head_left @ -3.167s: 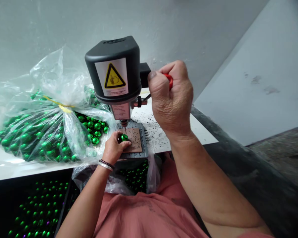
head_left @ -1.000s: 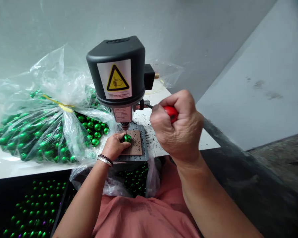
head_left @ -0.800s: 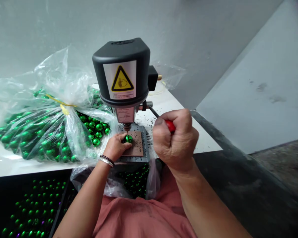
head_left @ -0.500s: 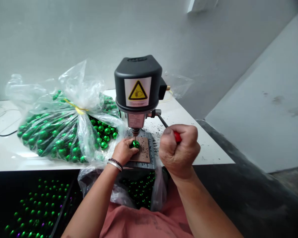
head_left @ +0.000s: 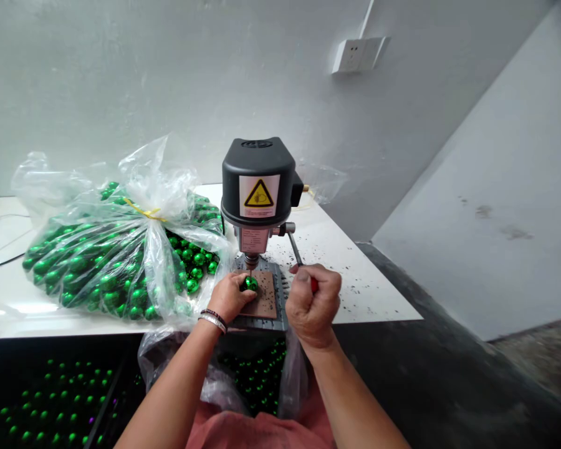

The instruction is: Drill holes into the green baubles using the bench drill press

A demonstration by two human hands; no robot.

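Note:
A shiny green ball is held between the thumb and fingers of my left hand, on a brown board under the bit of a small black drill press. The drill bit comes down at the top of the ball; whether it has entered cannot be made out. My right hand is wrapped round the red knob of the press's feed lever, to the right of the machine. Dark chips lie scattered on the board and the grey metal base.
A tied clear plastic bag full of green balls lies left of the press on the white table. Below the table edge, more green balls sit in an open bag at my lap and in a dark area at lower left.
My right hand has pulled the lever's knob down and toward the press. My left hand keeps the ball under the bit. The camera view has tilted upward.

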